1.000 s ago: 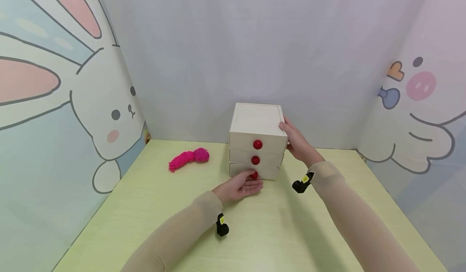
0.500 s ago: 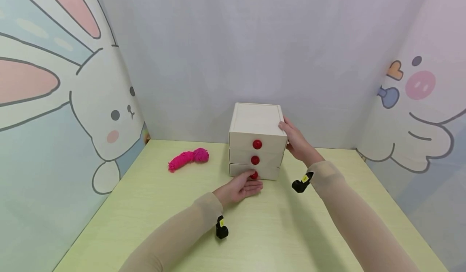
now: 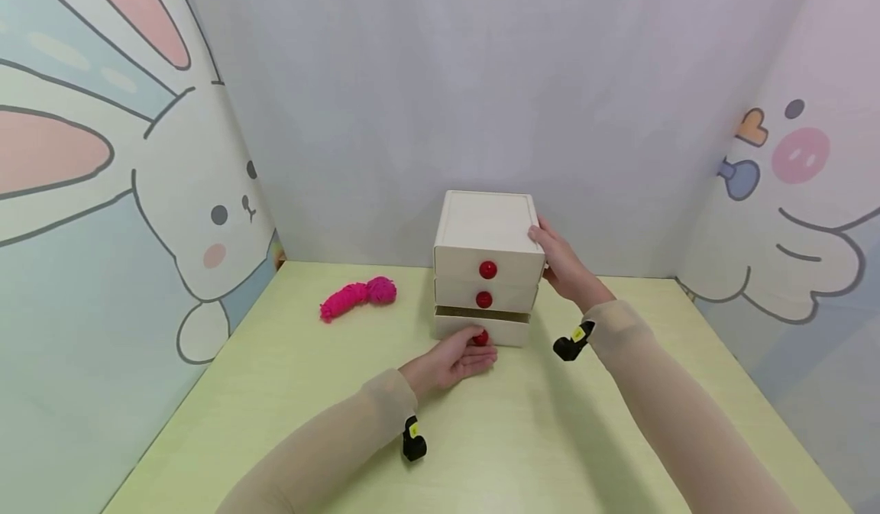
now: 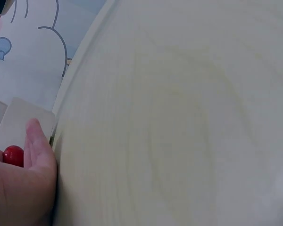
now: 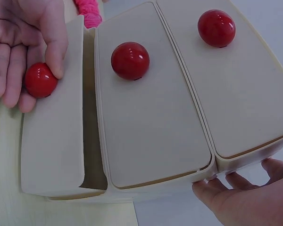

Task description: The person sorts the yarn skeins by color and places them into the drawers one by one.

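Observation:
A white drawer box with three stacked drawers stands at the back of the table, a red knob on each front. The bottom drawer is pulled out a little, showing a dark gap along its top. My left hand pinches the bottom red knob between thumb and fingers, palm turned up. My right hand grips the box's right side, thumb on the top edge. In the right wrist view its fingers lie along that side wall.
A bundle of bright pink yarn lies on the pale wooden table, left of the box. Behind the box hangs a grey-white cloth backdrop. Cartoon-printed panels close off the left and right sides.
The bottom drawer has slid slightly toward me, with my left hand pulling its knob. It was closed in both earlier frames. My right hand keeps its hold on the box.

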Tool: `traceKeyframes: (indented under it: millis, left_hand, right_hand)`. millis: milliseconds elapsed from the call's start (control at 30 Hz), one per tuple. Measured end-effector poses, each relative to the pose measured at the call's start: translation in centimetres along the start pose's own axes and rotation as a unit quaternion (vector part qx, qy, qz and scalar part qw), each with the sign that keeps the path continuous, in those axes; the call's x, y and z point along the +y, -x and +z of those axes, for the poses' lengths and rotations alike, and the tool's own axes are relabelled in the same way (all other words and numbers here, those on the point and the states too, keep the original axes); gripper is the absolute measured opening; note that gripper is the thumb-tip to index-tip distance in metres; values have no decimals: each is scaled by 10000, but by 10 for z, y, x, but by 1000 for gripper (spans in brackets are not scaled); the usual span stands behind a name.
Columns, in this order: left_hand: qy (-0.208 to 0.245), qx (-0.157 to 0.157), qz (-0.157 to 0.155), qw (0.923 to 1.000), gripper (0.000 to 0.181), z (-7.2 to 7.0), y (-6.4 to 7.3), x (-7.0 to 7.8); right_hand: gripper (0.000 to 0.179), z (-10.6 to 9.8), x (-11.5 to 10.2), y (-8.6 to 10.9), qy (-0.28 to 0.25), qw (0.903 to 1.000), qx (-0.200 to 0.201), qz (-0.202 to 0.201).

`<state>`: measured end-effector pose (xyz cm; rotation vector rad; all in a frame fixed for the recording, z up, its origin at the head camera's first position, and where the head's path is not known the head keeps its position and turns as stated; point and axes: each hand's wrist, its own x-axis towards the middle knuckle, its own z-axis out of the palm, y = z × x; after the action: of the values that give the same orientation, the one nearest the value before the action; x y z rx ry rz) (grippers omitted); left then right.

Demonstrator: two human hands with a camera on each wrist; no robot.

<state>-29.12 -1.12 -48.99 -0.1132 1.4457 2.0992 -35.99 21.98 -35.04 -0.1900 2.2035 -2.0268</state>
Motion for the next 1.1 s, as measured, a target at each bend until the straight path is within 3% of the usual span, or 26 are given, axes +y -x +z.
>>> traceKeyframes:
  millis: [367, 700, 1100]
  left_hand:
    - [109, -47, -155, 9998, 39, -1, 17, -5]
    - [114, -270, -223, 9993, 36, -1, 34, -13]
    - [158, -389, -294, 9987, 37, -2, 47, -14]
  right_hand:
    - [68, -1, -1, 1, -37, 10000, 27, 79]
    - [68, 0, -2, 2, 11, 10000, 6, 67]
    - [69, 0, -3, 3, -22, 10000, 3, 40]
